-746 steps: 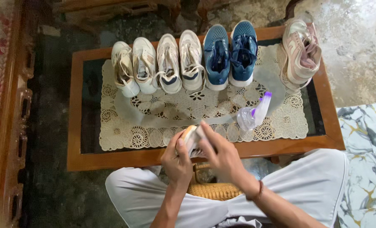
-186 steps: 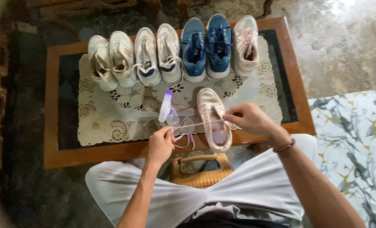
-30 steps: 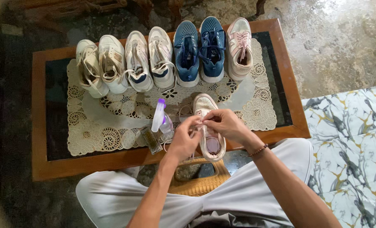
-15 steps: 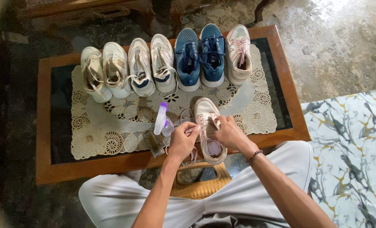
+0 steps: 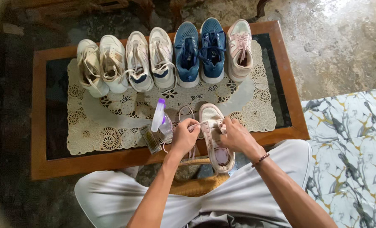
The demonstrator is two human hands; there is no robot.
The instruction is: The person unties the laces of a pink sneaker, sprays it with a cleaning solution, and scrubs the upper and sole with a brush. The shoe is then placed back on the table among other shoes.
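Observation:
A pale pink sneaker point(image 5: 216, 143) lies toe-away at the near edge of the wooden table point(image 5: 40, 164), its heel hanging over the rim. My left hand point(image 5: 183, 137) pinches its pink shoelace point(image 5: 185, 114) at the shoe's left side. My right hand point(image 5: 235, 135) grips the lace at the right side of the shoe's upper. Both hands are closed on the lace. The matching pink sneaker point(image 5: 240, 50) stands in the far row.
Two blue sneakers point(image 5: 199, 52) and several white sneakers point(image 5: 124, 61) line the table's far edge on a cream lace mat point(image 5: 112, 122). A clear spray bottle with a purple top point(image 5: 160, 120) and a small brush point(image 5: 150, 140) lie left of my hands. A woven basket point(image 5: 196, 185) sits between my knees.
The pink sneaker has slid nearer to me and its heel now overhangs the table edge. My hands have moved apart to either side of the shoe, still on the lace.

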